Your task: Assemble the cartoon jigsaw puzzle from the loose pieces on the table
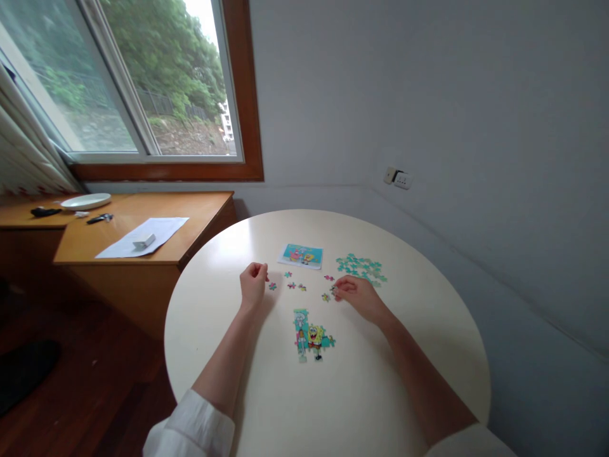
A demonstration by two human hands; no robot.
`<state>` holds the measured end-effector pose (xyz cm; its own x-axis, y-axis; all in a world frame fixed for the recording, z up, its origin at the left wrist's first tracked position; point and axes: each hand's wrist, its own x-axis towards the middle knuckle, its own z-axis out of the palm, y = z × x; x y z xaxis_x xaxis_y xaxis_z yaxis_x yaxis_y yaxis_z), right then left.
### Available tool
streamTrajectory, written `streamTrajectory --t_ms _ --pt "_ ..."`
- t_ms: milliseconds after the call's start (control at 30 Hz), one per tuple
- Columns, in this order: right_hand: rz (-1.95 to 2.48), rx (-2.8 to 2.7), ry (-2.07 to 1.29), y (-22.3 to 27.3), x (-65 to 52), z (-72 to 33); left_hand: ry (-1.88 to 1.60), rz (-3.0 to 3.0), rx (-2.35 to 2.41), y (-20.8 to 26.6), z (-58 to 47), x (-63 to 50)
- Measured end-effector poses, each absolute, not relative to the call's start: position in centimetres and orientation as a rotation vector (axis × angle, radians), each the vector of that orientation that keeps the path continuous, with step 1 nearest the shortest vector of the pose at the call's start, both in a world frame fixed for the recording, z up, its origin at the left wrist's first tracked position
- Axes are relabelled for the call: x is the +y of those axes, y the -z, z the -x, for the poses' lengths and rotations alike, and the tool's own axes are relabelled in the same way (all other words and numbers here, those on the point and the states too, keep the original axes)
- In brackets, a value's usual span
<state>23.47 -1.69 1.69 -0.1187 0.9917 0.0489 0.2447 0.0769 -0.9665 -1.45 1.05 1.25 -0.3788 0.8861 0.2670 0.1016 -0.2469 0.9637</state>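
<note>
In the head view, your left hand [254,284] is hovering or resting over the left part of the round white table [209,330], its fingers curling in with thumb and fingertips drawn close together; a small reddish bit is showing at the tips, but you cannot tell from here whether they are gripping it. A red-and-teal piece [272,286] is lying just beside that hand. Your right hand [354,293] is pinching a small puzzle piece [333,290] between thumb and fingertips, the gap nearly closed, and a yellowish piece [325,297] is lying near its tips. Between your hands, several loose pieces [292,285] are lying scattered. Nearer to you, the joined puzzle section [314,335] is lying flat, showing a tall pale figure on the left and a yellow square one beside it. Beyond the loose pieces, the picture card [301,256] is lying face up, and a spread of teal pieces [361,268] is sitting to its right, behind your right hand. At left, a wooden desk [209,212] is standing beneath the window [157,82].
</note>
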Motion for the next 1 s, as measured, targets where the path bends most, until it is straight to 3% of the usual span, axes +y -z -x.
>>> streamTrajectory --t_ms 200,433,1000 --pt "1.215 -1.339 -1.179 -1.9 -2.0 -21.9 -1.254 -1.376 1.081 -2.0 -1.0 -0.3" --pt "1.174 -1.187 -1.25 -1.7 -2.6 -20.4 -1.025 -1.409 0.97 -1.5 -3.4 -1.5" --pt "1.139 -1.353 -1.251 -1.8 -3.0 -19.9 -0.955 -1.35 0.951 -1.4 -4.1 -1.9"
